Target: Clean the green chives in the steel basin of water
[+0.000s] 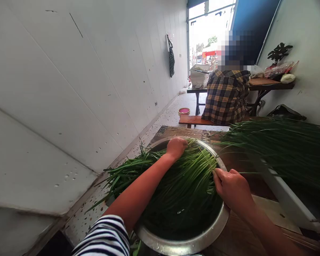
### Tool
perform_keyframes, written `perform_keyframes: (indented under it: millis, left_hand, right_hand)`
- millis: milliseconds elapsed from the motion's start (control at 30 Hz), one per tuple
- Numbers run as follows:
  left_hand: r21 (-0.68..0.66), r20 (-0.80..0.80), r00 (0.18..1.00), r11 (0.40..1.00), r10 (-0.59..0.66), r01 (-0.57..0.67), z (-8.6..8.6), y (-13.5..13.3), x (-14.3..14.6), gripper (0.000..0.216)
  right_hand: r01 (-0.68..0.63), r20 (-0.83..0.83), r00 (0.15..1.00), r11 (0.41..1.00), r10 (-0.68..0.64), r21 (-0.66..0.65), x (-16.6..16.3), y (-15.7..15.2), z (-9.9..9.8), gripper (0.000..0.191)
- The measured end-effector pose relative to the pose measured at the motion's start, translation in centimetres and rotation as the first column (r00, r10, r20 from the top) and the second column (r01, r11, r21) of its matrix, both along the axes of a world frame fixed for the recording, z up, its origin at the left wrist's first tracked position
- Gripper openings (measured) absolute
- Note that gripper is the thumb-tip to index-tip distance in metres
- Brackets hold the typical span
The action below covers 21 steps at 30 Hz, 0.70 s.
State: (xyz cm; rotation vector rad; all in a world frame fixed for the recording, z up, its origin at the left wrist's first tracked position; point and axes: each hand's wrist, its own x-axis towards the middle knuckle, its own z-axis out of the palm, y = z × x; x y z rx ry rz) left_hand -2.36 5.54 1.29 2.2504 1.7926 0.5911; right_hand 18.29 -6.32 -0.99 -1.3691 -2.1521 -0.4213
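Note:
Long green garlic chives point(192, 170) lie in a wide metal basin point(184, 246), their pale cut ends toward the far right rim and their leaves hanging over the left rim. My left hand point(176, 148) reaches across the bundle and is closed at the far ends of the chives. At the right rim, my right hand point(233, 185) is closed, with thumb and fingertips pinching stem ends. Dark shadow covers the near part of the basin, where what lies inside is hard to make out.
A big heap of chives point(290, 149) rests right of the basin, over a white tray edge point(285, 192). Flattened cardboard point(173, 131) lies behind the basin. Further off, a person in a plaid shirt point(225, 96) sits on a wooden bench point(192, 120). A white wall point(82, 81) runs along the left.

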Motion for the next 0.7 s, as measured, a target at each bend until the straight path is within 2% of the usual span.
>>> perform_keyframes:
  millis: [133,267,333,467,700]
  left_hand:
    - [0.014,0.185,0.982,0.999,-0.043,0.041,1.0,-1.4,0.3,0.017]
    - [0.000,0.375,0.924,0.997,-0.076,0.082,1.7,-2.8,0.3,0.013]
    - [-0.060,0.484,0.874,0.996,-0.033,0.071,1.5,-3.1,0.2,0.015]
    - [-0.164,0.690,0.723,0.982,0.042,0.099,0.8,-2.9,0.2,0.017]
    - [-0.223,0.808,0.583,0.961,0.086,0.166,0.9,-3.3,1.0,0.013]
  right_hand:
    - [-0.060,-0.125,0.990,0.998,0.062,0.024,-0.2,0.0,0.0,0.039]
    - [-0.095,-0.193,0.977,0.995,0.087,-0.030,-0.3,0.1,-0.3,0.038]
    - [-0.095,-0.204,0.975,0.994,0.083,-0.051,-0.2,0.1,-0.5,0.036]
    - [-0.104,-0.198,0.976,0.993,0.091,-0.055,-0.2,0.1,-0.6,0.036]
    - [-0.132,-0.215,0.970,0.989,0.115,-0.066,-0.1,0.2,-0.6,0.034]
